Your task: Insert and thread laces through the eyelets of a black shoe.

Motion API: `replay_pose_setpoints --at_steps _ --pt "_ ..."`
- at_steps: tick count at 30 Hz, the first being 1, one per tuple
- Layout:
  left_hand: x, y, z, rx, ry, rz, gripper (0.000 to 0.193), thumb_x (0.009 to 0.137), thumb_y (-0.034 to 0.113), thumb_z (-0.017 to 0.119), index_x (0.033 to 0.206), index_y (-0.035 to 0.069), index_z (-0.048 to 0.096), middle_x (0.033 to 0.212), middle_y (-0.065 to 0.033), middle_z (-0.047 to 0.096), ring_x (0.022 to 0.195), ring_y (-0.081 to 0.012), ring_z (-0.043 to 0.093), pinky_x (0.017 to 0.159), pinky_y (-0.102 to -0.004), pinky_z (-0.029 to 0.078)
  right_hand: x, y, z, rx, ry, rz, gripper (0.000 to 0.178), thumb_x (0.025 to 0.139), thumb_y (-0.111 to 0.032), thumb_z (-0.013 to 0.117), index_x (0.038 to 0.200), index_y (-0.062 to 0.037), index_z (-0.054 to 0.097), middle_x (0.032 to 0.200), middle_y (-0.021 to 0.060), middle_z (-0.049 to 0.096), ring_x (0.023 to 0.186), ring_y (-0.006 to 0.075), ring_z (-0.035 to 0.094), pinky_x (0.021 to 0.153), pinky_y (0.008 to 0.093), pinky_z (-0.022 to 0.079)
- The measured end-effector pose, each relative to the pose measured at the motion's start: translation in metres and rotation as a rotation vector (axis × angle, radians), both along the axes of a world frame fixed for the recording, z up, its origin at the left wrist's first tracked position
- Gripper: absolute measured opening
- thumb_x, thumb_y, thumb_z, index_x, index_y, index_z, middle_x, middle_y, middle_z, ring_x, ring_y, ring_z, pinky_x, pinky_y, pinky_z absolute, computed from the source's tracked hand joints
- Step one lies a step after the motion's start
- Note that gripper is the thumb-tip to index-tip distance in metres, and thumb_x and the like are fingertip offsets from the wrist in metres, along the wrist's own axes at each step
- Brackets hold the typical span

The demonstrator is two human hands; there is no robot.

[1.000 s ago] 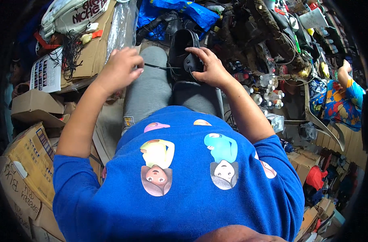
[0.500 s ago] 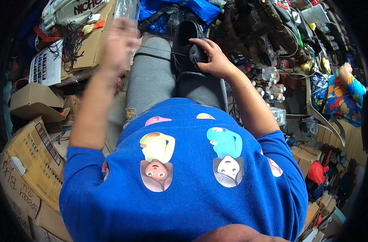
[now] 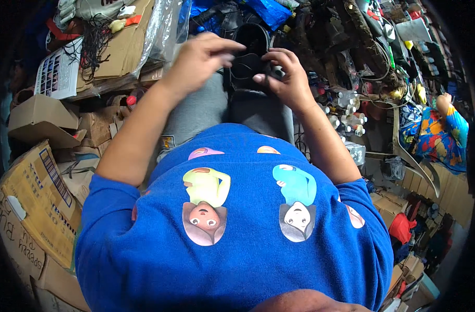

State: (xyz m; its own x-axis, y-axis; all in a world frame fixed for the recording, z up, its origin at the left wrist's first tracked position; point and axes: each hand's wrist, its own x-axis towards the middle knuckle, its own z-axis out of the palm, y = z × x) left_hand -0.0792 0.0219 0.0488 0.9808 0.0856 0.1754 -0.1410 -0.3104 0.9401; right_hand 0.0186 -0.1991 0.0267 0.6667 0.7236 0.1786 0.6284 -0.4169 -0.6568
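Observation:
A black shoe [image 3: 250,39] rests on my lap between the grey-trousered knees, its opening facing up. My right hand [image 3: 289,78] is at the shoe's right side, with thumb and fingers closed on its edge. A thin dark lace [image 3: 250,55] curves in a loose loop over the shoe's opening, close to the right fingertips. My left hand [image 3: 203,58] hovers at the shoe's left side, fingers pointing right toward the lace. Its fingertips are blurred, and whether they grip the lace cannot be made out.
Cardboard boxes [image 3: 42,119] and a bundle of dark cords [image 3: 94,54] lie to the left. Small bottles [image 3: 349,112] cluster on the right, near a curved metal piece [image 3: 417,161]. Blue plastic sheeting [image 3: 268,13] lies beyond the shoe. Another person's patterned sleeve [image 3: 456,127] shows far right.
My left hand has come from the upper left, right and down to the shoe. The lace, taut before, now hangs in a loop. My right hand has shifted slightly right.

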Motion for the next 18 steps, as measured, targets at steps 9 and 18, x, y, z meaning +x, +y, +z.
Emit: replay_pose_setpoints --at_steps 9,18 --pt "0.039 -0.025 -0.047 0.077 0.191 -0.163 0.016 0.077 0.005 0.068 0.092 0.003 0.069 0.087 -0.0059 0.065 0.084 -0.0126 0.061 0.077 -0.0257 0.048 0.017 -0.029 0.004 0.22 0.885 -0.035 0.05 0.075 -0.007 0.076 0.122 -0.0092 0.057 0.098 0.0008 0.064 0.087 0.0085 0.059 0.077 0.0222 0.047" --pt "0.042 -0.027 -0.051 0.153 0.199 -0.169 0.015 0.073 0.008 0.07 0.088 0.005 0.07 0.083 -0.0062 0.061 0.081 -0.0169 0.06 0.074 -0.0284 0.047 0.026 -0.028 -0.006 0.282 0.918 0.032 0.053 0.074 -0.005 0.076 0.123 -0.008 0.056 0.101 0.002 0.064 0.091 0.0092 0.059 0.079 0.0231 0.047"
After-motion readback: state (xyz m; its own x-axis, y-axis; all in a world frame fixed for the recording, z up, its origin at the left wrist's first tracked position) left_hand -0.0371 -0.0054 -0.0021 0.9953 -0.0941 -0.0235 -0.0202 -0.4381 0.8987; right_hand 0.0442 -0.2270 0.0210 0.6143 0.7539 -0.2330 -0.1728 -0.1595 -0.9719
